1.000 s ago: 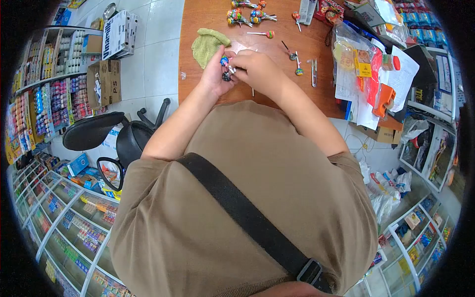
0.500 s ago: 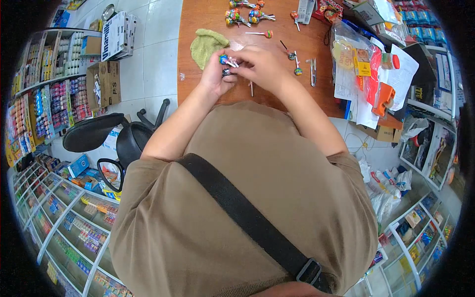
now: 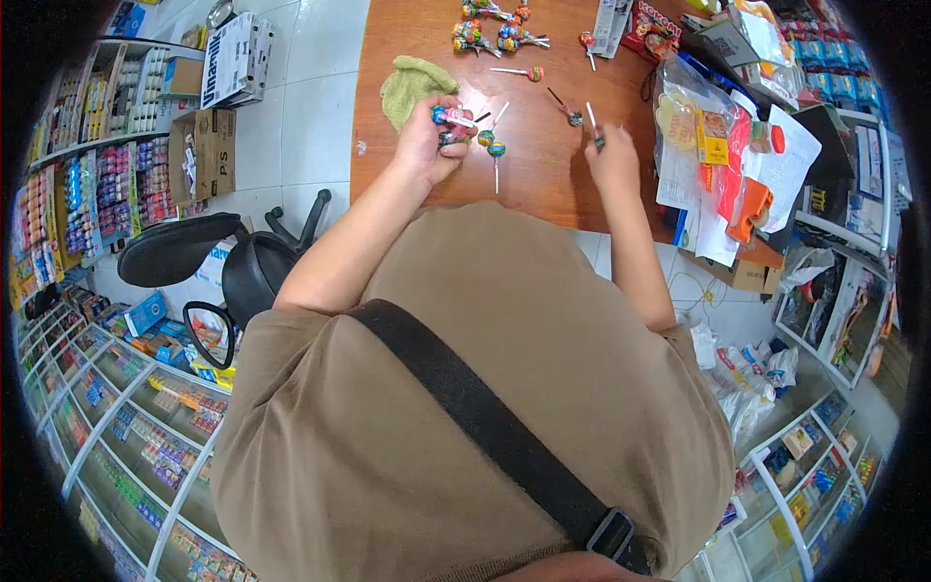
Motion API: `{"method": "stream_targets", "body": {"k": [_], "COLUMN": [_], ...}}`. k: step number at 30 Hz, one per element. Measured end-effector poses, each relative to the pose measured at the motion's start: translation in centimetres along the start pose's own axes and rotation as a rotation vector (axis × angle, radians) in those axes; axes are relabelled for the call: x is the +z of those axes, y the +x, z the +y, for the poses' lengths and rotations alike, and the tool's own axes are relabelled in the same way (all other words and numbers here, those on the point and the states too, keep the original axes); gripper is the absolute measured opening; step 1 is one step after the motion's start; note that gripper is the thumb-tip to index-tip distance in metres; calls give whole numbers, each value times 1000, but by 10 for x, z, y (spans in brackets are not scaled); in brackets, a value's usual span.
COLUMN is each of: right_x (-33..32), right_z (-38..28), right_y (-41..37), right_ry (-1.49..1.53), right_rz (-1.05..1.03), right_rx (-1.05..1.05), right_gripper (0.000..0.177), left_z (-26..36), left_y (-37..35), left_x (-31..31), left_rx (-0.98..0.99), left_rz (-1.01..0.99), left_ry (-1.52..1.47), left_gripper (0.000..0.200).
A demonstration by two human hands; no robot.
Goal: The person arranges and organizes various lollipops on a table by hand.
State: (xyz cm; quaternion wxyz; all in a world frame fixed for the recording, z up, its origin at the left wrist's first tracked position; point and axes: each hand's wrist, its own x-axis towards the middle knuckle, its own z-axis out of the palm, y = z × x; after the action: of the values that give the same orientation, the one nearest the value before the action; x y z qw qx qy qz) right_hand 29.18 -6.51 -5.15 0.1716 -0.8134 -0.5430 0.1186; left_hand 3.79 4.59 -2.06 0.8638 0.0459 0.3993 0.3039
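My left hand is closed around a small bunch of wrapped lollipops, their sticks pointing right. Over at the right of the wooden table, my right hand grips a lollipop with its white stick pointing up. Between the hands lie two loose lollipops, one with a green-blue head and another touching or close to it. A dark-stick lollipop rests just left of my right hand. Behind my left hand is a crumpled green cloth.
Lollipop bunches sit at the table's far side, with single ones nearby. Papers and plastic packaging cover the table's right end. A black chair stands at the left, beyond the table.
My right hand has moved away from my left hand to the right and taken hold of a lollipop there. The two lollipops between the hands now show. The scissors are hidden.
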Motion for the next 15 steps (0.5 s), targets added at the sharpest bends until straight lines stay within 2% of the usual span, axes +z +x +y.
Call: {"method": "stream_targets", "body": {"k": [2, 5, 8, 11, 12, 15], "right_x": [-29, -52, -83, -71, -71, -68], "right_z": [-24, -56, -106, -111, -117, -123], "right_y": [2, 8, 4, 15, 13, 10], "right_ry": [130, 757, 1293, 1136, 1246, 1199], "right_rz": [114, 34, -228, -229, -292, -282], "right_rx": [3, -11, -74, -358, -205, -150], "right_gripper": [32, 30, 23, 17, 18, 18], "left_z": [-1, -3, -6, -7, -7, -4], "left_y": [-3, 1, 2, 0, -1, -5], "left_x": [2, -2, -1, 2, 2, 4], "left_rx": [15, 5, -19, -19, -19, -29], "left_rz": [14, -25, -50, -61, -47, -9], "left_ry": [58, 148, 157, 156, 133, 34], "left_gripper": [19, 26, 26, 26, 26, 24]}}
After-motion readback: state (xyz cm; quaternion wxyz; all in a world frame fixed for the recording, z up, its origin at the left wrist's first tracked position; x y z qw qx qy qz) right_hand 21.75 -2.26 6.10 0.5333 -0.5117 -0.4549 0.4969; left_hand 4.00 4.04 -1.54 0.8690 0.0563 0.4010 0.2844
